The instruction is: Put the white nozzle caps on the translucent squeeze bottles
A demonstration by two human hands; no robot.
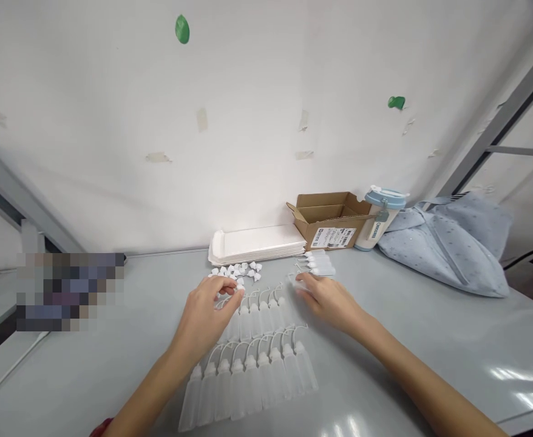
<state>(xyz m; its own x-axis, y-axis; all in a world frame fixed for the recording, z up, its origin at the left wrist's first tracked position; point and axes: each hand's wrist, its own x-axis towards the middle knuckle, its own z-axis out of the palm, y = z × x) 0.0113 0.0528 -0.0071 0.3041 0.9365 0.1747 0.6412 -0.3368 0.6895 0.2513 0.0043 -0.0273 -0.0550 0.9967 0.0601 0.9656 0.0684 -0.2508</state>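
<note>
My left hand is over the far row of bottles, thumb and index finger closed around a small white cap. Right of that row, my right hand has its fingers curled around a translucent squeeze bottle, mostly hidden by the fingers. Clear plastic bottles with bent thin spouts lie side by side in two rows, a far row and a near row. Several loose white caps are heaped just beyond my left fingers. More small bottles lie beyond my right hand.
A stack of white padded envelopes rests against the wall. Beside it are an open cardboard box, a blue-lidded tumbler and a light blue cloth bag. At the left is a blurred-out item with a white cable.
</note>
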